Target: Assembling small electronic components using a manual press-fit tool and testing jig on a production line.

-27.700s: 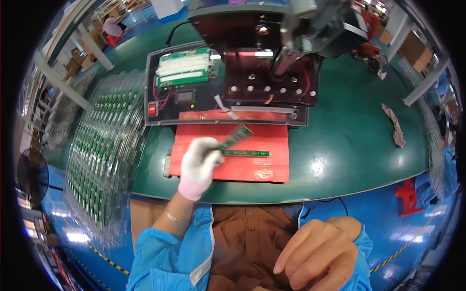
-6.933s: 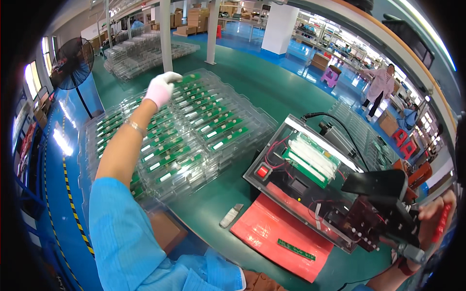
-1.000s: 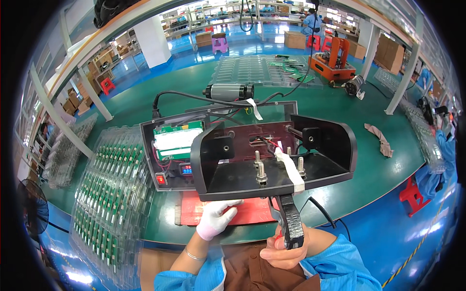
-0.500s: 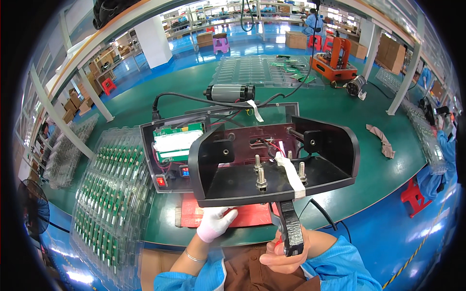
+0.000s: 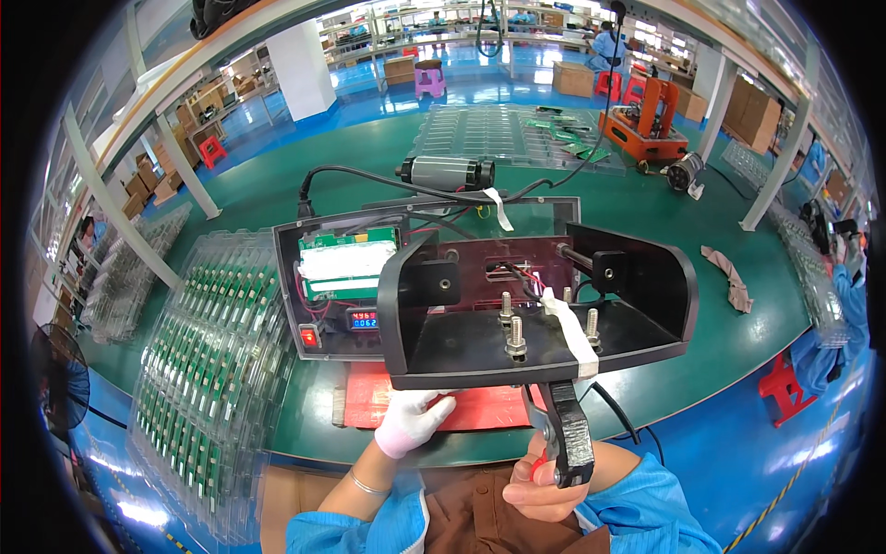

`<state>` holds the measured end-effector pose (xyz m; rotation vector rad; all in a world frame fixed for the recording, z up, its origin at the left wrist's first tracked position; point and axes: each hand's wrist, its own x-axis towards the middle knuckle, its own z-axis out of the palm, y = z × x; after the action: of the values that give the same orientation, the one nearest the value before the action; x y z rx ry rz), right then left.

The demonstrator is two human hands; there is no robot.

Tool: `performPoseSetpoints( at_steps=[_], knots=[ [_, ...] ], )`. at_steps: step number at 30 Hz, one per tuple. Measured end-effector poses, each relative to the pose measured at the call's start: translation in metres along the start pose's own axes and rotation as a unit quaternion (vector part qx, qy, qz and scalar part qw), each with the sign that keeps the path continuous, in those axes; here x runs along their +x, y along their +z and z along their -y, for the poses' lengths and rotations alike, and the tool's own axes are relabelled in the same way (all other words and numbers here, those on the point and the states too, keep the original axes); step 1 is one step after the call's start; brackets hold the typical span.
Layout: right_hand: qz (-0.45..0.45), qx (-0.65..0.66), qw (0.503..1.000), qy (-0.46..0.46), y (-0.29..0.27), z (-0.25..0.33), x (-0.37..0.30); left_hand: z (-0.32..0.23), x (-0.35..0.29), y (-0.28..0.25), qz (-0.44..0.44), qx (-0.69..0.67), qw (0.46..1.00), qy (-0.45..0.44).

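A black test fixture with upright side walls and several threaded bolts stands in front of me. Its black lever handle points down toward me, and my bare right hand is closed round its lower end, beside a small red piece. My left hand, in a white glove, rests over a red block below the fixture. Its thumb sticks out to the right; the other fingertips are hidden under the fixture's edge. Behind the left wall, a lit digital meter and a red switch sit beside a green circuit board.
Clear trays of narrow green boards stand stacked at the left. Farther back are a grey cylindrical motor, more clear trays and an orange machine. A crumpled brown strip lies to the right. Black cables cross behind the fixture.
The view has shifted slightly, so the bench appears a little farther right. The meter's display shows more fully now. Both hands keep their places, the right one still round the lever handle.
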<state>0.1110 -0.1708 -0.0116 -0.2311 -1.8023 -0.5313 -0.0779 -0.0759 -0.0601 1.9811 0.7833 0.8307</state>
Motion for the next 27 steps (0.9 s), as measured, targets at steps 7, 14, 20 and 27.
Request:
performPoseSetpoints(
  at_steps=[7,14,20,27],
  knots=[
    [0.01,0.042,0.997,0.062,-0.001,0.009,-0.002,0.014,-0.001,0.003,-0.004,-0.023,1.0,0.017],
    [0.009,0.065,0.997,0.05,-0.001,0.007,-0.001,0.018,-0.002,0.004,-0.007,-0.035,0.999,0.023],
    [0.013,0.064,0.997,0.039,-0.004,0.004,0.0,0.001,0.001,-0.003,0.006,-0.042,0.999,0.034],
    [0.009,-0.062,0.998,0.002,-0.002,0.003,-0.002,-0.003,0.003,-0.006,0.013,-0.016,0.998,0.06]
  ],
)
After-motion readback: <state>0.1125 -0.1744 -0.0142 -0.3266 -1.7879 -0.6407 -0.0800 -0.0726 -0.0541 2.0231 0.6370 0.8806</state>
